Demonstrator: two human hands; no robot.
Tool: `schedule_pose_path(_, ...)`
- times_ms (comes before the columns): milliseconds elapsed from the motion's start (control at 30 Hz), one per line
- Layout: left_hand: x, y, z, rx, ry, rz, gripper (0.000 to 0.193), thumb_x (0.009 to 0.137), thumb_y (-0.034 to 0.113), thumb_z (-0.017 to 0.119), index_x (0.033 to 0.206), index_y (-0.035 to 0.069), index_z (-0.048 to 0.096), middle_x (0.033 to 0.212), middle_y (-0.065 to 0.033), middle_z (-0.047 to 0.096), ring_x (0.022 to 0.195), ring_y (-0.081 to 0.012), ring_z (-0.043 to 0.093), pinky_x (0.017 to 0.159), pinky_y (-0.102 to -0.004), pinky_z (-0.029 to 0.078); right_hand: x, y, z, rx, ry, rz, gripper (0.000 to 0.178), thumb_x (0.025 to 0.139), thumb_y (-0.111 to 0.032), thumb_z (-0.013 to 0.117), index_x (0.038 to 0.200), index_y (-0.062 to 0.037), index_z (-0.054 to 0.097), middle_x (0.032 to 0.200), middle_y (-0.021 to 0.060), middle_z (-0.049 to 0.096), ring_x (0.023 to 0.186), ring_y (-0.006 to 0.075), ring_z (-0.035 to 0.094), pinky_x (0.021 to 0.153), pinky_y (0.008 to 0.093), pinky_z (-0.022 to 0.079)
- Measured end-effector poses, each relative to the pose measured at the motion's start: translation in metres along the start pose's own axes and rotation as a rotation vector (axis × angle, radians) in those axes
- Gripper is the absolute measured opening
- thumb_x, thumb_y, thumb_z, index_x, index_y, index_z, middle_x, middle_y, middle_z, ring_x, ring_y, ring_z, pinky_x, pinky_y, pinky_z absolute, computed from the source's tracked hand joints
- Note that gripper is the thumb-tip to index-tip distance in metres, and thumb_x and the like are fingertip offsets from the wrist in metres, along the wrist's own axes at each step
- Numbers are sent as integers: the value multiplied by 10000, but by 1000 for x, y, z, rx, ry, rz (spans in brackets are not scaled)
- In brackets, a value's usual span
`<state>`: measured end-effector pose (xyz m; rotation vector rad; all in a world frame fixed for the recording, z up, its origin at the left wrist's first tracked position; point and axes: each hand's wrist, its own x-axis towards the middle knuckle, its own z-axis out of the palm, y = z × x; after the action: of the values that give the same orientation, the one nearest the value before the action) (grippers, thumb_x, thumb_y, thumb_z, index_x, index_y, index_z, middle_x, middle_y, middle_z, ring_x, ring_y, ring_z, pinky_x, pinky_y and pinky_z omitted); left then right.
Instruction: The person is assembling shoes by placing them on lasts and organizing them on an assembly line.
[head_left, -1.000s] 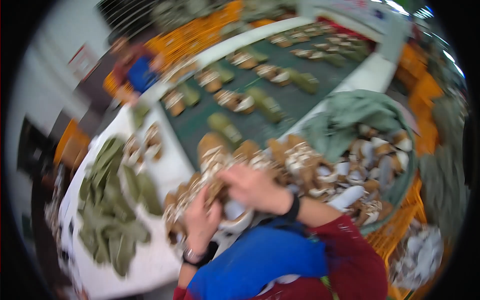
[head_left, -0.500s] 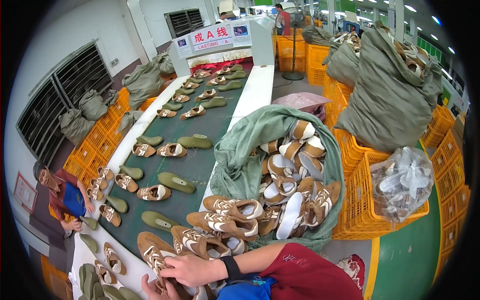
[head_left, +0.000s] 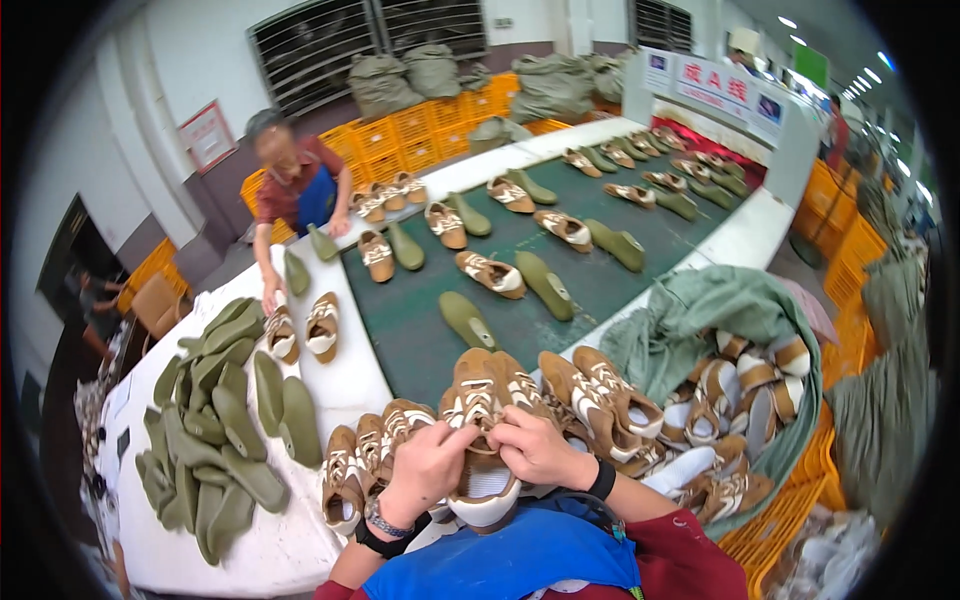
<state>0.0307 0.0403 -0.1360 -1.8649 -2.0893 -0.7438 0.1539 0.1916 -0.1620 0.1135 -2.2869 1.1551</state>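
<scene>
Showing higher in the frame than before, left hand (head_left: 428, 468) and right hand (head_left: 545, 452) are pinching a brown shoe (head_left: 484, 466) by its throat at lower centre, long axis running near-vertical, toe pointing up.

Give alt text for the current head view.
A person's left hand and right hand hold a brown-and-white shoe at its laced opening. Beyond, shoes and olive foot forms lie on a dark green surface; more forms are heaped at left, a green sack of shoes sits at right, and a co-worker reaches to another shoe.
</scene>
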Motion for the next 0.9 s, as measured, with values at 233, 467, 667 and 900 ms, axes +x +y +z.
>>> schedule_pose_path(233,-4,12,-6,84,-15,-58,367,690,47,571,1049,124,570,726,-61,461,614,-224,544,509,-323,451,7,-4,19,2,201,5,211,701,3,581,894,-34,504,734,126,530,625,299,560,557,361,452)
schedule_pose_path(467,-14,12,-15,-125,-66,-2,188,698,41,560,874,106,573,727,-86,439,655,-256,531,522,-354,441,-2,9,11,-8,295,116,240,683,22,559,910,-21,495,691,103,537,553,191,541,518,292,449)
schedule_pose_path(667,-29,7,-23,-204,-39,-105,314,712,-7,540,986,132,604,727,-87,456,629,-263,527,524,-346,442,1,29,17,330,255,126,298,700,22,557,990,-21,506,766,74,524,627,150,527,543,262,440)
schedule_pose_path(900,-10,-13,-10,-152,450,-309,445,735,-41,579,1169,21,505,791,-122,575,653,-262,567,586,-331,461,48,-8,17,-141,66,-100,277,775,8,541,1019,-99,616,804,113,481,683,269,531,597,349,456)
